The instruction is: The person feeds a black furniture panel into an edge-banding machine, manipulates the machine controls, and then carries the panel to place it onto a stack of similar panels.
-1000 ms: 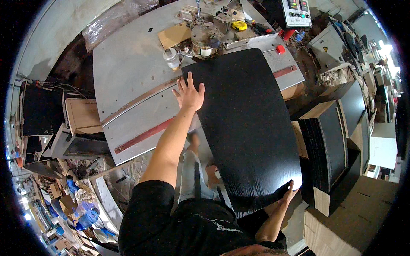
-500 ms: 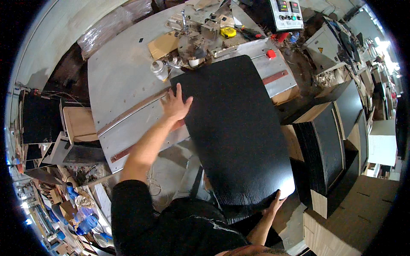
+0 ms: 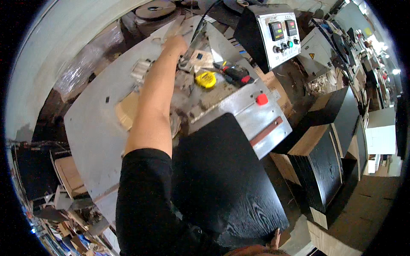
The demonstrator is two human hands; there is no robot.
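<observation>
A black wood-grain board [image 3: 222, 175] with rounded far corners lies partly on the grey metal table [image 3: 89, 128], its near end against my body. My right hand [image 3: 275, 240] holds the board's near right corner; only a finger or thumb shows there, the rest being hidden. Stretched far over the table, my left hand [image 3: 176, 45] is off the board, near a metal strip and a cable. Its fingers are smeared by motion, so what they hold cannot be made out. Beneath and beside that arm sit a dusty machine head [image 3: 183, 83] and a tan piece of board [image 3: 128, 110].
A yellow tape measure [image 3: 206, 80] and red-black hand tools [image 3: 237, 75] lie right of my forearm. Beyond them stands a control box [image 3: 279, 38] with lit displays. A red knob [image 3: 262, 99] sits on the table's right part. Stacked black panels [image 3: 318, 166] stand at right.
My left hand has let go of the board's far left edge and reached to the table's far side. My view has shifted forward. My right hand stays at the board's near corner.
</observation>
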